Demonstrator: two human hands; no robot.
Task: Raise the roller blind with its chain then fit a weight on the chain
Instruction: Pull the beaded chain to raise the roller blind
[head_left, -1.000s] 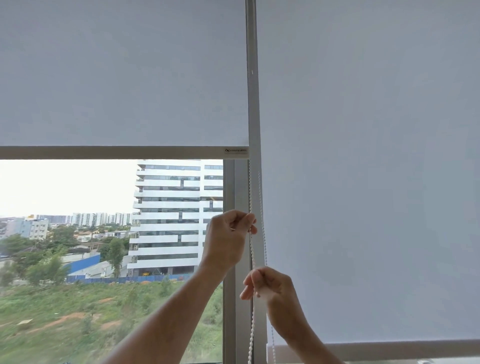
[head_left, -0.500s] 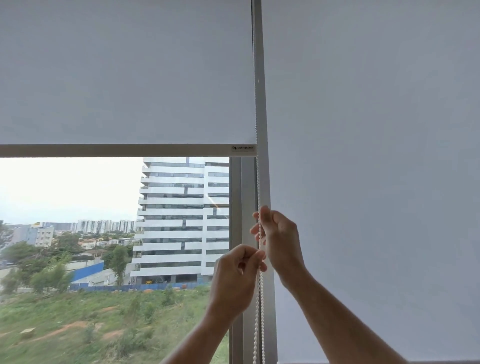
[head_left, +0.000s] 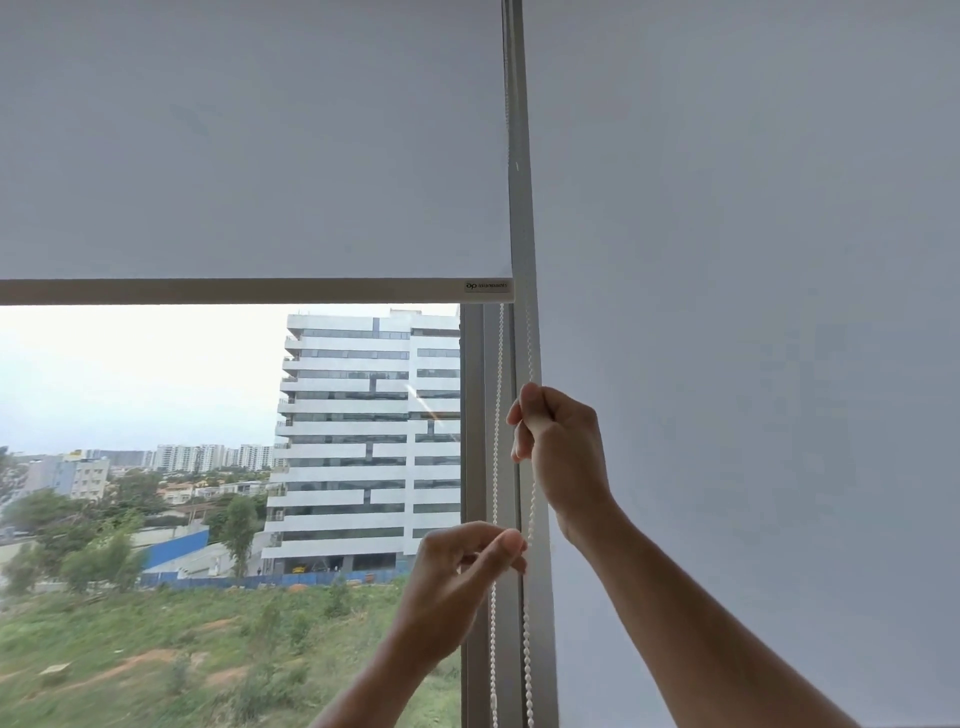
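The left roller blind (head_left: 249, 140) is pale grey and partly raised, its bottom bar (head_left: 234, 291) level across the upper window. A white bead chain (head_left: 499, 415) hangs in two strands beside the grey window post. My right hand (head_left: 558, 447) is up high, fingers closed on the right strand. Lower down, my left hand (head_left: 462, 577) pinches the same right strand between thumb and fingers, while the left strand passes behind my fingertips. No weight is visible.
A second grey roller blind (head_left: 753, 338) covers the window to the right, down past the frame's bottom edge. The grey window post (head_left: 524, 234) separates the two blinds. Through the glass are a white tower block (head_left: 363, 441), trees and grass.
My hands have swapped heights: the right hand went from low to high on the chain, the left hand from high to low. The camera view has shifted slightly.
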